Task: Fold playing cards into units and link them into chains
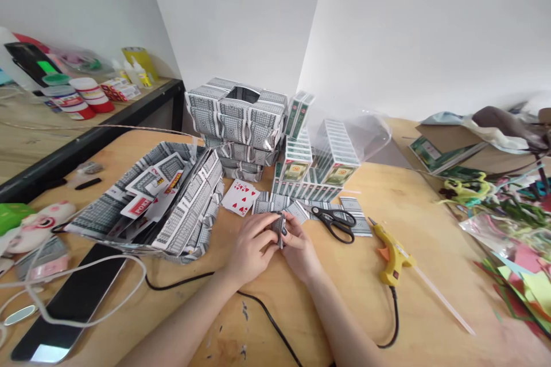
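Observation:
My left hand and my right hand meet low over the wooden table, both pinched around a small folded playing card with a grey patterned back. Just beyond my fingers lie loose cards, some face down, and one red-pipped card face up. Black-handled scissors rest to the right of my right hand.
A yellow glue gun with a black cord lies at right. A box built of cards and stacked card packs stand behind. A card-made basket sits at left. Coloured paper scraps crowd the right edge; jars stand far left.

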Demonstrator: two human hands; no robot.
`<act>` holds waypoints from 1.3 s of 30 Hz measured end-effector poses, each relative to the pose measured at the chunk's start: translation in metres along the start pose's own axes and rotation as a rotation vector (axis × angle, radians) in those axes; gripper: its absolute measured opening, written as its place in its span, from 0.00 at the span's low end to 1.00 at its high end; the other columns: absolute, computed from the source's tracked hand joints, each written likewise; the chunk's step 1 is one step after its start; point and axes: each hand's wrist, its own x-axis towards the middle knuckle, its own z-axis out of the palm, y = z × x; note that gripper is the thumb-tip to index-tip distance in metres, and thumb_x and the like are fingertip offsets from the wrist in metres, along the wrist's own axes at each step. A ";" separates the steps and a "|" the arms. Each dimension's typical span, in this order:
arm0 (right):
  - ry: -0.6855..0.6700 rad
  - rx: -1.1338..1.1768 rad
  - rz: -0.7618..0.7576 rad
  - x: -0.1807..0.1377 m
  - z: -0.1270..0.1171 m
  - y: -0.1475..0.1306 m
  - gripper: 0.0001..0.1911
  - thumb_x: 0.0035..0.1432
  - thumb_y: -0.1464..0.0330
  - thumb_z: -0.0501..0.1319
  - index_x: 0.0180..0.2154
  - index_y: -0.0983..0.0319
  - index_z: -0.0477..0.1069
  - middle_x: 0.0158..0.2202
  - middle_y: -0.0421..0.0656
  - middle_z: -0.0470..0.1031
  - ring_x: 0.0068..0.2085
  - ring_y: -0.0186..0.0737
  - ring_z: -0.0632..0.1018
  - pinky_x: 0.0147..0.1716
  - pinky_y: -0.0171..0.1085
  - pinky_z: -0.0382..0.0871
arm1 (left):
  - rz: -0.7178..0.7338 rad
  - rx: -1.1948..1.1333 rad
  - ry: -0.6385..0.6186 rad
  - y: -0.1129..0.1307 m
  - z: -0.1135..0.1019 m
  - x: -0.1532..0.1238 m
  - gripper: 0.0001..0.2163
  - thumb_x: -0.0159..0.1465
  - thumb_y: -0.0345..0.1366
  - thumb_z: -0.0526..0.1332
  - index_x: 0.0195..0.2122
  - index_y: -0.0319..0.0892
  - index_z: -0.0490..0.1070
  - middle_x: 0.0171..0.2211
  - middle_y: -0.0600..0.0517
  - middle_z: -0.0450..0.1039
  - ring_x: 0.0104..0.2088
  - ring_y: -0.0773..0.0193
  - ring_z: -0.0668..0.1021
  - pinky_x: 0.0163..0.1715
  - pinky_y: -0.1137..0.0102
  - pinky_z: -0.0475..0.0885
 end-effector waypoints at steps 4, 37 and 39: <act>0.001 -0.018 -0.046 0.001 0.000 0.002 0.22 0.38 0.73 0.69 0.38 0.57 0.67 0.34 0.38 0.72 0.35 0.35 0.72 0.33 0.32 0.66 | -0.001 -0.023 0.007 -0.002 0.001 -0.001 0.06 0.56 0.26 0.57 0.26 0.43 0.68 0.48 0.51 0.69 0.50 0.61 0.69 0.50 0.62 0.66; 0.142 -0.501 -0.368 0.004 -0.008 0.010 0.33 0.39 0.76 0.67 0.49 0.55 0.64 0.51 0.44 0.66 0.50 0.47 0.68 0.49 0.46 0.63 | -0.755 -1.039 -0.077 -0.026 -0.002 0.010 0.22 0.50 0.32 0.65 0.48 0.40 0.66 0.49 0.43 0.69 0.49 0.55 0.72 0.50 0.58 0.67; 0.147 -0.465 -0.333 0.005 -0.009 0.009 0.30 0.42 0.74 0.66 0.49 0.56 0.64 0.50 0.45 0.67 0.51 0.46 0.69 0.50 0.47 0.63 | -0.703 -0.975 -0.031 -0.027 0.000 0.008 0.23 0.52 0.31 0.64 0.50 0.40 0.63 0.52 0.43 0.66 0.51 0.55 0.70 0.51 0.58 0.66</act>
